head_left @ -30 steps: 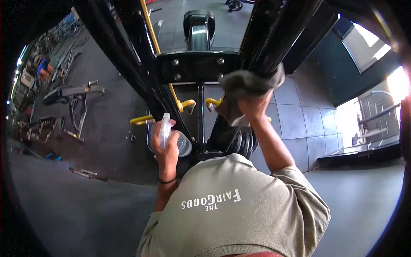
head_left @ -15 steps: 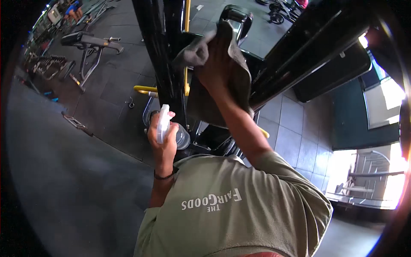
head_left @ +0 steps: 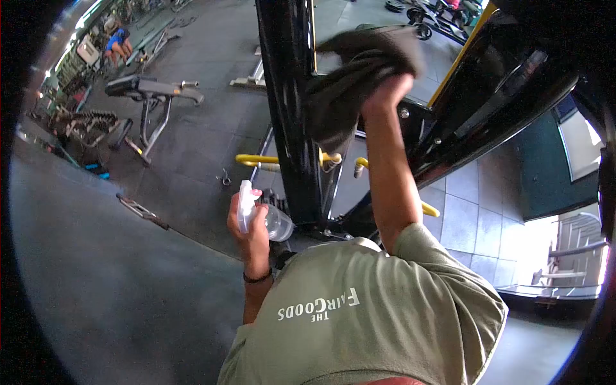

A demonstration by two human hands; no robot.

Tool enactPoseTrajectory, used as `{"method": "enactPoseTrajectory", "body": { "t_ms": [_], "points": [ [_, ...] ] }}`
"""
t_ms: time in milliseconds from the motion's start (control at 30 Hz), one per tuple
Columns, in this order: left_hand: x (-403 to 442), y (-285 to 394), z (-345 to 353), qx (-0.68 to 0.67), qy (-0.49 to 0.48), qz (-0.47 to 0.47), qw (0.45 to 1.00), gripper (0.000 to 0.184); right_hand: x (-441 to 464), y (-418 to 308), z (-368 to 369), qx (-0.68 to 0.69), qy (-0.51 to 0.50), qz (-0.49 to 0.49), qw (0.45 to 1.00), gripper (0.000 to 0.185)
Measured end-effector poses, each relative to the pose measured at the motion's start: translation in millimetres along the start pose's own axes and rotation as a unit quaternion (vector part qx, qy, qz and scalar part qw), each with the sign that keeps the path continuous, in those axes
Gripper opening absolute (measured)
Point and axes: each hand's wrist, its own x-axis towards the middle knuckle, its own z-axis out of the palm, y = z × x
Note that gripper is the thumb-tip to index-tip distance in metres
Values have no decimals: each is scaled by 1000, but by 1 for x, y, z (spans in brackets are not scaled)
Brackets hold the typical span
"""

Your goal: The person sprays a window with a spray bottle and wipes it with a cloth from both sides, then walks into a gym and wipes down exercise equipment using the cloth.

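My left hand (head_left: 251,231) is closed around the neck of a clear spray bottle (head_left: 277,223) with a white trigger head, held low in front of my shirt. Farther forward, my right hand (head_left: 389,93) grips a dark grey cloth (head_left: 350,80), which is bunched and blurred by motion. Part of that hand's fingers is hidden by the fabric. The cloth hangs over the black frame of a gym machine, beside its upright post (head_left: 292,122); whether it touches the frame I cannot tell.
Yellow handles (head_left: 256,159) stick out low on the machine. A thick black beam (head_left: 494,138) slants up on the right. To the left stand a bench (head_left: 151,90) and a rack of weights (head_left: 90,128). A person in blue (head_left: 117,43) is far back on the left.
My right hand has moved right with the cloth, which now spreads out to the left of it. The view has shifted a little; my left hand still holds the spray bottle.
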Motion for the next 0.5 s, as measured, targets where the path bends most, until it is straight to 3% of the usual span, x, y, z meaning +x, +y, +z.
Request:
{"method": "enactPoseTrajectory", "body": {
  "t_ms": [33,67,133,167,200,233,300,367,433,500],
  "points": [
    [13,-3,-9,11,-18,6,1000,33,-28,-20,36,59,-57,-43,996,79],
    [26,-6,-16,28,-33,29,999,32,-37,-20,49,112,-86,-36,989,71],
    [51,-7,-26,25,-42,35,998,32,-56,-22,77,-18,-173,-175,969,56],
    [62,-5,-30,23,-47,37,998,31,-71,-26,96,-202,-216,-305,905,49],
    [72,2,-35,47,-59,51,996,30,-88,-29,114,-377,-243,-414,792,43],
    [78,10,-40,34,-63,40,997,30,-104,-31,129,-535,-256,-496,634,37],
    [89,20,-47,6,-67,20,998,29,-122,-27,130,-697,-245,-497,456,42],
    [107,6,-54,1,-76,36,996,28,-130,-12,95,-735,-228,-401,497,55],
    [117,-5,-60,-1,-89,47,995,27,-151,5,73,-682,-227,-308,623,59],
    [122,-15,-60,-29,-78,34,996,25,-173,21,67,-641,-217,-257,690,63]
  ]
}}
